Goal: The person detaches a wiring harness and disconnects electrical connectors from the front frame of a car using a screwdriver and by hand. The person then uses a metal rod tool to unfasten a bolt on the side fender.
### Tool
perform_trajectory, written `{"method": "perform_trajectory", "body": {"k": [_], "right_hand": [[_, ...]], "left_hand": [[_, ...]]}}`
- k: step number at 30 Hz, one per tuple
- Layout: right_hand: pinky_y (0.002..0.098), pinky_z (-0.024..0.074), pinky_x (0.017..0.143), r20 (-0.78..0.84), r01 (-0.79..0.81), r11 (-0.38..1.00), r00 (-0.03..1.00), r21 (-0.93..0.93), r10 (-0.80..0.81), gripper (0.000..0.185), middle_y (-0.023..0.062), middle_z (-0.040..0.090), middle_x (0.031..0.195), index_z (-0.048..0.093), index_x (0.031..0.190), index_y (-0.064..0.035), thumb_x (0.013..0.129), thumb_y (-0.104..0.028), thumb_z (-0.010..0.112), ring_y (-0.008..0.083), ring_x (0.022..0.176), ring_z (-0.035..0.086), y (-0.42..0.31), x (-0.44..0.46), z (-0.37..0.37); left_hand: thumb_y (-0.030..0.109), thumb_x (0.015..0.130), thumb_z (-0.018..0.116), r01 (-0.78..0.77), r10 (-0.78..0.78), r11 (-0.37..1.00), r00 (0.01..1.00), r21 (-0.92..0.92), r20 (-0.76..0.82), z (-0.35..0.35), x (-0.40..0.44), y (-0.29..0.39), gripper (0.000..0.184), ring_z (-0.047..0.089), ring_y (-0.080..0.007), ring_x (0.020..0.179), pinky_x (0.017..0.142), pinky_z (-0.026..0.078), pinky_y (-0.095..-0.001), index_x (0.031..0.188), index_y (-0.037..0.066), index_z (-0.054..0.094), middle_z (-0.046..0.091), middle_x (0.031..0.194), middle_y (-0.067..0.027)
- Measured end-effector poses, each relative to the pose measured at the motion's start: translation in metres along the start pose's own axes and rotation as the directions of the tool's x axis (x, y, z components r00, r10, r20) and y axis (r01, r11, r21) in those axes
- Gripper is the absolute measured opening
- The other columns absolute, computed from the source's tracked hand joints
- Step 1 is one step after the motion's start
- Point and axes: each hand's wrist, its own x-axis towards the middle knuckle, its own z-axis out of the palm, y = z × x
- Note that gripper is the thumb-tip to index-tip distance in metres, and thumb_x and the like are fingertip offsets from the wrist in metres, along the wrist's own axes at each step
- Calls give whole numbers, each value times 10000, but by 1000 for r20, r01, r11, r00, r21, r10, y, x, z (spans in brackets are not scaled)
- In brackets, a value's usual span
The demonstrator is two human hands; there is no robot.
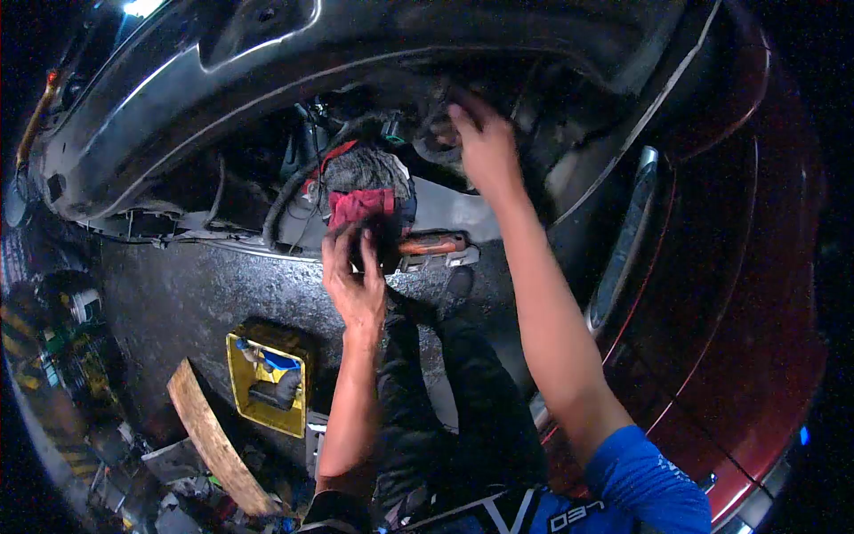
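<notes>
My left hand [356, 280] is at the lower lip of the car's open bay, fingers curled against a dark object [386, 238] that I cannot make out. Just above it, a red cloth [360, 206] lies bunched against a grey cloth [369, 166]. Farther right, my right hand [489, 151] reaches into the bay beside a dark rounded part [438, 142]. Its fingers are smeared by motion, and whatever they touch is hidden in shadow. An orange-handled tool [433, 244] rests on the lip between my hands.
A large dark panel [178, 107] arches over the bay. Red car bodywork [738, 311] curves along the right. On the floor stand a yellow crate [307, 392] holding several items and a curved wooden board [218, 436]. Clutter [169, 498] lies at lower left.
</notes>
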Motion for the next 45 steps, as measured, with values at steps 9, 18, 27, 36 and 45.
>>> {"method": "perform_trajectory", "body": {"k": [9,18,27,36,45], "right_hand": [[369,507,877,7,253,870,961,-422,-276,280,150,672,1104,654,1182,-27,953,-188,635,305,1000,663,9,-84,-3],[472,377,1058,554,616,535,778,-578,-296,399,135,547,1264,624,1210,-33,886,-260,674,340,1249,461,31,-122,-15],[450,526,855,443,428,638,884,-640,-149,385,162,604,1138,615,1193,-25,880,-237,691,355,1007,640,13,-169,-47],[443,554,808,410,316,842,903,-436,-126,391,243,628,1125,600,1188,13,895,-224,703,401,937,662,0,-235,-28],[417,462,977,157,-73,952,980,-297,124,420,208,606,1274,590,1278,-35,1026,-356,490,400,1169,586,-4,-104,6]], "left_hand": [[86,867,665,-370,312,896,919,246,242,1,22,9,419,508,-384,1202,1019,422,-479,1283,128,635,565,1289,-171],[52,771,674,-348,186,752,927,560,326,14,44,-12,495,439,-464,1258,1027,436,-460,1262,64,608,389,1434,-267],[-17,850,539,-157,154,985,987,77,46,-55,9,-35,449,477,-378,1228,1060,367,-424,1296,-10,489,466,1301,-224],[368,979,622,543,-553,824,833,-158,-18,-47,-91,11,506,556,-213,993,824,472,-330,1309,7,489,562,1180,-127],[66,968,513,697,-666,660,715,-280,212,-98,-89,-26,531,497,-354,1222,1084,370,-395,1486,167,458,429,1422,-224]]}}
